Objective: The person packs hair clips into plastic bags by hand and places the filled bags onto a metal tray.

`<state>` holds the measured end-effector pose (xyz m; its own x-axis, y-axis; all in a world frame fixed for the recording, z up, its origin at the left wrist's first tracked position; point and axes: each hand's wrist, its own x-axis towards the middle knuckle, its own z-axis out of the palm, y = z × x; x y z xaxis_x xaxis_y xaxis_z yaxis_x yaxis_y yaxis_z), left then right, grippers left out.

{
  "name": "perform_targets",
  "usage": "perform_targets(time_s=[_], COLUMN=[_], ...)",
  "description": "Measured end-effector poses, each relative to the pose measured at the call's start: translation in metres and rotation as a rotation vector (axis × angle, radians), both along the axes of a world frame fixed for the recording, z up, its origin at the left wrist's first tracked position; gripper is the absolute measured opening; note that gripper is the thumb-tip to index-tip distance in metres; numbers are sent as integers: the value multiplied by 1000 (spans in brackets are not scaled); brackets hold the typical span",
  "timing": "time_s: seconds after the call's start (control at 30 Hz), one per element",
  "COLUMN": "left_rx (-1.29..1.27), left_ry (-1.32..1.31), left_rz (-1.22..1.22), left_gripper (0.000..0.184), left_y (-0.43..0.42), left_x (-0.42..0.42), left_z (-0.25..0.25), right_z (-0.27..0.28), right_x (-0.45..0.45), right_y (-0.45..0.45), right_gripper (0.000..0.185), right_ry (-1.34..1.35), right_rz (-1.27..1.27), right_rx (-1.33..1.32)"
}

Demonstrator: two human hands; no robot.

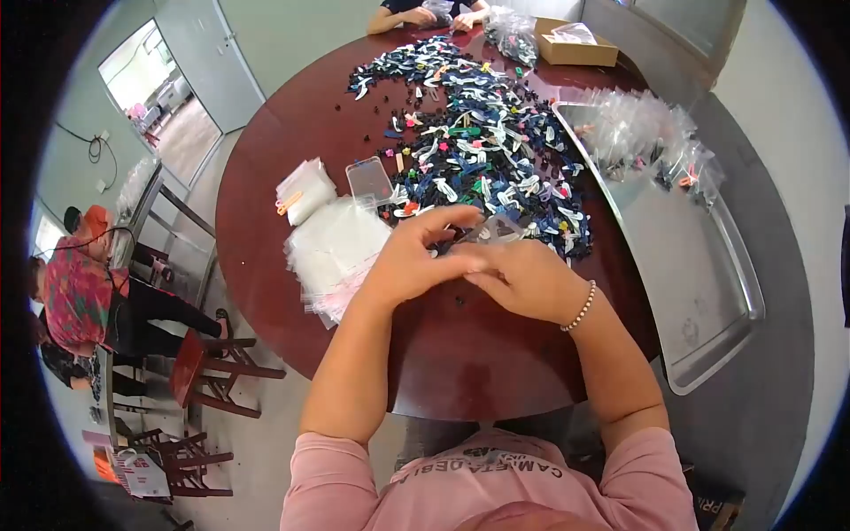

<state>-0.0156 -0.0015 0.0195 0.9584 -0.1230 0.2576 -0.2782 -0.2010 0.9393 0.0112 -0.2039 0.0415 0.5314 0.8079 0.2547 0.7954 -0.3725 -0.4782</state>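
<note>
Over the near edge of a heap of small hair clips (478, 150), my two hands meet at a small clear plastic bag (498, 228). My right hand (536, 279), with a beaded bracelet on its wrist, is closed on the bag's near side. My left hand (416, 257) curves around the bag's left side, its thumb touching it near the right fingers. What lies inside the bag is hard to make out. The clips are mostly black, white and blue, with a few bright ones.
Flat clear bags (332, 248) lie stacked left of my hands, beside a clear plastic box (369, 181). On the right, a metal tray (699, 292) carries filled bags (646, 133). Across the table are a cardboard box (575, 49) and another person's hands (421, 16).
</note>
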Motion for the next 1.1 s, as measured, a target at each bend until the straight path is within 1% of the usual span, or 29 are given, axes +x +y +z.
perform_targets(time_s=[0.03,0.07,0.1,0.17,0.23,0.3,0.37,0.43,0.5,0.57,0.6,0.67,0.7,0.73,0.8,0.83,0.87,0.9,0.93,0.97,1.0,1.03,1.07,1.1], left_rx=[123,141,139,247,281,149,101,52,-64,-92,-120,-70,-20,-21,-65,-66,-121,-176,-179,-181,-169,-157,-173,-175], left_ry=[-56,17,20,46,99,193,181,168,217,239,260,258,259,261,291,294,311,327,285,287,299,310,311,311], left_rz=[-136,-258,-257,-289,-299,-256,-275,-294,-314,-323,-328,-332,-330,-333,-310,-313,-287,-260,-229,-232,-192,-151,-153,-155], left_gripper=[53,67,67,70,69,66,63,60,54,52,50,49,48,48,42,42,39,35,27,27,24,22,21,21], left_y=[-1,0,-1,-7,-8,-6,-7,-7,-7,-7,-8,-10,-10,-10,-8,-6,-4,-5,-5,-7,-8,-9,-5,-5], left_x=[-4,-1,-2,-4,-4,-2,1,2,2,2,2,3,3,3,2,3,5,6,5,3,1,1,9,8], left_z=[5,3,2,4,3,-6,-6,-6,-5,-9,-10,-10,-10,-11,-11,-14,-19,-17,-14,-8,-3,0,-17,-14], right_z=[-8,-13,-14,-15,-13,-11,-11,-11,-9,-2,-2,-4,-5,-7,-8,-8,-8,-9,-13,-15,-15,-16,-17,-17], right_x=[1,2,3,6,2,-2,-6,-7,-9,-13,-13,-11,-11,-10,-9,-7,-5,-2,2,5,6,9,13,18], right_y=[0,1,0,-2,-1,1,5,6,7,6,7,8,7,6,6,5,5,4,3,2,2,1,-1,-4], right_gripper=[22,21,21,19,20,20,22,23,23,24,24,25,25,25,25,23,22,22,20,19,15,15,14,13], right_ry=[-48,-98,-95,-158,-129,-101,-147,-124,-104,-89,-91,-209,-209,-170,-129,-158,-190,-189,-184,-180,-164,-164,-222,-282], right_rz=[-7,-13,-13,21,36,47,75,51,29,-9,-14,32,28,17,4,-1,-7,-10,-27,-45,-77,-79,-170,-261], right_rx=[68,136,135,132,140,148,228,236,245,162,161,188,187,192,198,268,338,335,382,430,451,450,520,590])
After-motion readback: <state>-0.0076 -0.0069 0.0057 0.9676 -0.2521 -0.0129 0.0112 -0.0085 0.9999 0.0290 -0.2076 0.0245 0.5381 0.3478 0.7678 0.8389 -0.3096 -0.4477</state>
